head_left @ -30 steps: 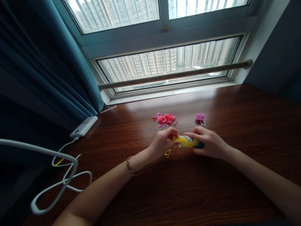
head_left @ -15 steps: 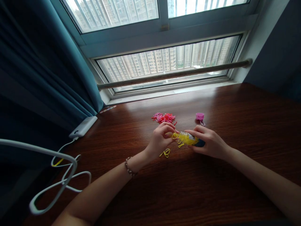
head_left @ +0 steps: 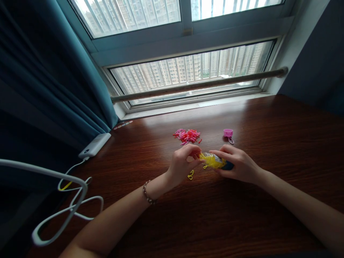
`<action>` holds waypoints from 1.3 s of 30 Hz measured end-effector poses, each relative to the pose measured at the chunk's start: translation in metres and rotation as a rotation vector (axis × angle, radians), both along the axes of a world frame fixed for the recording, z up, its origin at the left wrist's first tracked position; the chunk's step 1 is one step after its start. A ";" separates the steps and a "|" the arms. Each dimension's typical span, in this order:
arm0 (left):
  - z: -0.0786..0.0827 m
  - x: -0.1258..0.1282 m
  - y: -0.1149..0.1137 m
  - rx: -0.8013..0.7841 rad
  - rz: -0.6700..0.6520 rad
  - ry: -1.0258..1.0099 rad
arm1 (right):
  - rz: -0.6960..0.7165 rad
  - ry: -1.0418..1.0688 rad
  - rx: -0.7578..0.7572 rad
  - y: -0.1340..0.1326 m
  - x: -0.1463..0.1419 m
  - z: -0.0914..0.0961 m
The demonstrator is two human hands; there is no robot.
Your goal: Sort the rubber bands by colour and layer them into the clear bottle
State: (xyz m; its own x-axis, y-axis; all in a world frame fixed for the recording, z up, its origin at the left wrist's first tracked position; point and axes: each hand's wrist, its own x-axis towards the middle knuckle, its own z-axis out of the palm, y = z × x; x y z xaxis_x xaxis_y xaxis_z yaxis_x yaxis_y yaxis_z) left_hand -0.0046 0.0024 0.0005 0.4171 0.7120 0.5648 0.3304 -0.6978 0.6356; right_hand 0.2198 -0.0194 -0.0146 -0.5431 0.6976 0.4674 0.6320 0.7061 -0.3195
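My right hand [head_left: 238, 165] is wrapped round a small clear container [head_left: 213, 160] stuffed with yellow rubber bands, lying sideways just above the wooden table [head_left: 242, 222]. My left hand [head_left: 182, 163] pinches at the container's open mouth, fingertips closed on yellow bands there. A few loose yellow bands [head_left: 191, 175] lie on the wood under my left hand. Farther back sits a heap of pink and red bands [head_left: 188, 136], and a pink lid with a loop [head_left: 228, 134] stands to its right.
A white power bank [head_left: 94, 144] lies at the table's left corner, its white cable [head_left: 70, 204] looping off the edge. A teal curtain [head_left: 53, 79] hangs at the left. A window with a metal rail [head_left: 199, 85] runs along the back.
My left hand lifted slightly with bands and has come back to the container's mouth. Loose yellow bands on the table shifted a little. My right hand has kept its hold.
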 end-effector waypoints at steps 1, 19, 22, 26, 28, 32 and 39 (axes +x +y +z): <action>0.001 0.000 0.000 -0.018 -0.021 -0.020 | -0.003 0.000 0.001 0.000 0.000 0.000; 0.002 -0.001 -0.001 0.091 -0.036 -0.075 | -0.019 0.094 0.079 0.000 0.001 0.001; 0.005 -0.001 -0.002 0.119 -0.093 -0.015 | -0.015 0.104 0.092 0.000 0.001 0.002; 0.009 -0.001 -0.006 0.142 -0.175 0.056 | -0.017 0.095 0.097 -0.001 0.000 0.001; 0.010 -0.002 -0.007 0.143 -0.195 0.046 | -0.025 0.102 0.090 -0.001 0.000 0.002; 0.007 -0.002 -0.005 0.110 -0.104 -0.105 | -0.055 0.168 0.107 -0.001 0.000 0.003; -0.007 0.008 -0.008 -0.134 -0.181 0.041 | -0.083 0.616 -0.135 -0.011 -0.015 0.003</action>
State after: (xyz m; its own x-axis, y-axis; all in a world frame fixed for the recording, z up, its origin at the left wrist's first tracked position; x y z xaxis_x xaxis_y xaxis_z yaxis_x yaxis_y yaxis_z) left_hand 0.0039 -0.0058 -0.0070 0.5655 0.6908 0.4507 0.2346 -0.6586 0.7150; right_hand 0.2050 -0.0300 -0.0113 -0.1444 0.8004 0.5818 0.3547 0.5908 -0.7247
